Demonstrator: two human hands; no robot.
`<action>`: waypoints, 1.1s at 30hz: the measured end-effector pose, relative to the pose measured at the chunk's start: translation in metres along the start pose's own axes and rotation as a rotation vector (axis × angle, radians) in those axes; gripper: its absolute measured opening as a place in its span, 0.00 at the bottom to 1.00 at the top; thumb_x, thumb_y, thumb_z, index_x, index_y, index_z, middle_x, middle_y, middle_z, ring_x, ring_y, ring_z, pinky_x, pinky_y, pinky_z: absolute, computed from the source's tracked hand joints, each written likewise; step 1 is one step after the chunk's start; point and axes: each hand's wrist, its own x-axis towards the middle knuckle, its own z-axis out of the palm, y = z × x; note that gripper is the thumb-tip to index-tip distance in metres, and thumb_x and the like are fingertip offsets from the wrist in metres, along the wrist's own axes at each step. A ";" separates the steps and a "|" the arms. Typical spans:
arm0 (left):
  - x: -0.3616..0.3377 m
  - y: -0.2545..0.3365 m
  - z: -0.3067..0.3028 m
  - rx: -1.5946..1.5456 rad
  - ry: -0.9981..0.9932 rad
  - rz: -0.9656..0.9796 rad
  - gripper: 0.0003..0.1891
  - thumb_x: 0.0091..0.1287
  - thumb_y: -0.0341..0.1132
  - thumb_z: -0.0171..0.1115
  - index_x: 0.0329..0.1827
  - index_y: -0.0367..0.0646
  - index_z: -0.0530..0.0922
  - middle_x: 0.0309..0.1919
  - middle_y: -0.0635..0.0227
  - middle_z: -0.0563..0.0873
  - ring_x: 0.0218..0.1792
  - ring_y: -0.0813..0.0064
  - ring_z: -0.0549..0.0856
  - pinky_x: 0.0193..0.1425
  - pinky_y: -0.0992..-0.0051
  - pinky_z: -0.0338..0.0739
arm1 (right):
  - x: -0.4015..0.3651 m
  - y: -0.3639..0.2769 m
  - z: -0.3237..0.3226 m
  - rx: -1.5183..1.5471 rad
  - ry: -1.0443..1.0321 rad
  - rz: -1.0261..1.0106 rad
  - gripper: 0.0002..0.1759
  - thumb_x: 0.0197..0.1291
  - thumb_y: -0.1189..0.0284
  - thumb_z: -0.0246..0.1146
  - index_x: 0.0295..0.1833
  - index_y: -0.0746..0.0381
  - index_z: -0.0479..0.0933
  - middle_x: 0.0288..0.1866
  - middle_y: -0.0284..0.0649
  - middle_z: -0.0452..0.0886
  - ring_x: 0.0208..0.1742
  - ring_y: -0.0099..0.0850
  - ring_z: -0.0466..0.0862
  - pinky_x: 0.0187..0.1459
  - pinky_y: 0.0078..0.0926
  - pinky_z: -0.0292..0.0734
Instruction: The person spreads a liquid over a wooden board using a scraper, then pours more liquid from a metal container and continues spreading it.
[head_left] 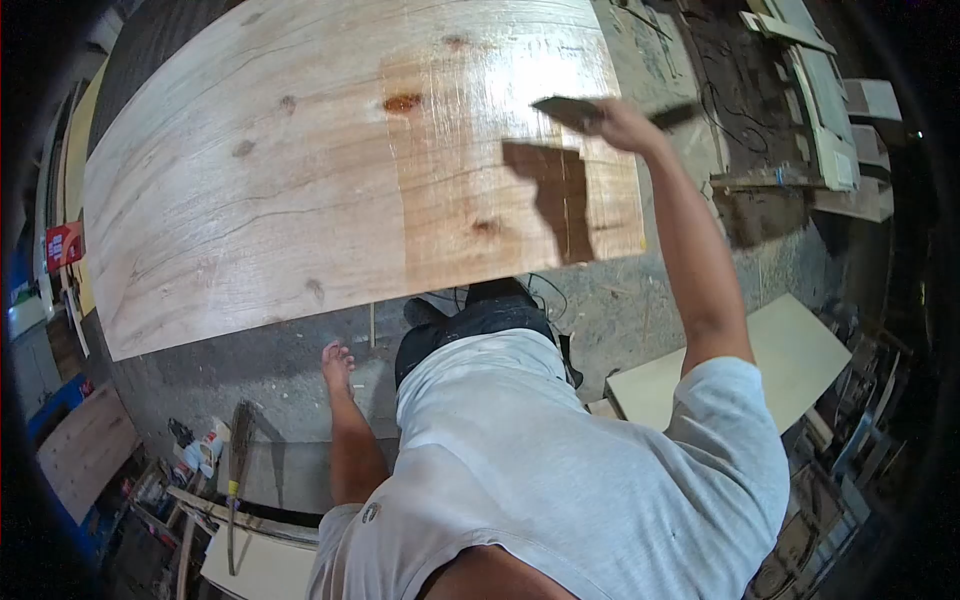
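My right hand (pixel 625 127) grips a thin, flat, dark piece (pixel 566 110), perhaps a spreader, above the right part of a large plywood sheet (pixel 240 205). The piece casts a shadow on the wood and seems raised off it. Toward the sheet's right end the wood is darker and glossy, as if wet, with a straight boundary against the paler left part. Hanging beside my body, below the sheet's near edge, my left hand (pixel 338 366) holds nothing, its fingers loosely bent and apart.
A pale board (pixel 740 365) lies on the right. At lower left are a broom (pixel 240 450), a white bottle (pixel 212 450) and another wooden panel (pixel 88 450). A red box (pixel 63 246) stands past the sheet's left edge. Stacked boards (pixel 822 110) are at upper right.
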 end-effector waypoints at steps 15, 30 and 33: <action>-0.059 0.033 0.118 -0.008 0.012 0.042 0.12 0.68 0.39 0.51 0.51 0.46 0.75 0.34 0.71 0.79 0.29 0.79 0.77 0.31 0.80 0.70 | 0.082 0.023 0.009 -0.286 -0.241 -0.112 0.26 0.51 0.71 0.60 0.58 0.41 0.76 0.46 0.39 0.84 0.44 0.41 0.84 0.47 0.41 0.79; -0.030 -0.018 0.050 0.097 -0.097 0.146 0.11 0.70 0.39 0.53 0.50 0.47 0.76 0.32 0.71 0.80 0.23 0.82 0.78 0.22 0.84 0.70 | -0.203 -0.080 0.102 -0.154 -0.232 0.021 0.26 0.48 0.77 0.55 0.53 0.44 0.80 0.46 0.42 0.83 0.45 0.43 0.83 0.45 0.41 0.78; -0.026 -0.034 0.053 0.129 -0.156 0.171 0.10 0.70 0.39 0.52 0.50 0.47 0.76 0.31 0.71 0.80 0.23 0.82 0.78 0.22 0.83 0.70 | -0.230 -0.068 0.126 -0.121 -0.264 0.050 0.27 0.45 0.79 0.57 0.53 0.48 0.79 0.47 0.44 0.82 0.45 0.44 0.82 0.44 0.39 0.77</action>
